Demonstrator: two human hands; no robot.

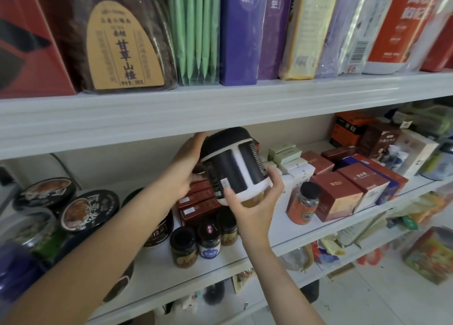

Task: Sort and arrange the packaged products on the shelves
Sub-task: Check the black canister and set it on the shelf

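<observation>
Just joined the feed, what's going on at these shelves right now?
A person holds a black-lidded jar with a black and white label in both hands, tilted, in front of the middle shelf. The left hand grips its upper side near the lid; the right hand cups its base. The jar is off the shelf, in front of stacked dark red boxes, with small jars below and an orange bottle to the right. It is not yet set down.
</observation>
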